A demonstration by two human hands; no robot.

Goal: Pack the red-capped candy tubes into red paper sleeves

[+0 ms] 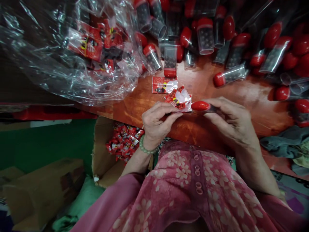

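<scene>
My left hand [159, 120] pinches a small red printed packet [180, 98] at the table's near edge. Between the fingers and thumb of my right hand [229, 117] is a small tube with a rounded red cap [201, 105], its cap pointing left at the packet. My fingers hide most of the tube's body. The cap's tip is right beside the packet; I cannot tell whether they touch. Just behind lies another flat red packet [160, 84]. Near it a clear tube of dark pellets [170, 59] lies with its red cap towards me.
Many red-capped tubes [205, 37] cover the back and right of the table [193, 74]. At the left a clear plastic bag [96, 87] holds red packets. An open cardboard box [103, 151] below the left edge contains packed red pieces [124, 141]. Grey cloth [285, 141] lies right.
</scene>
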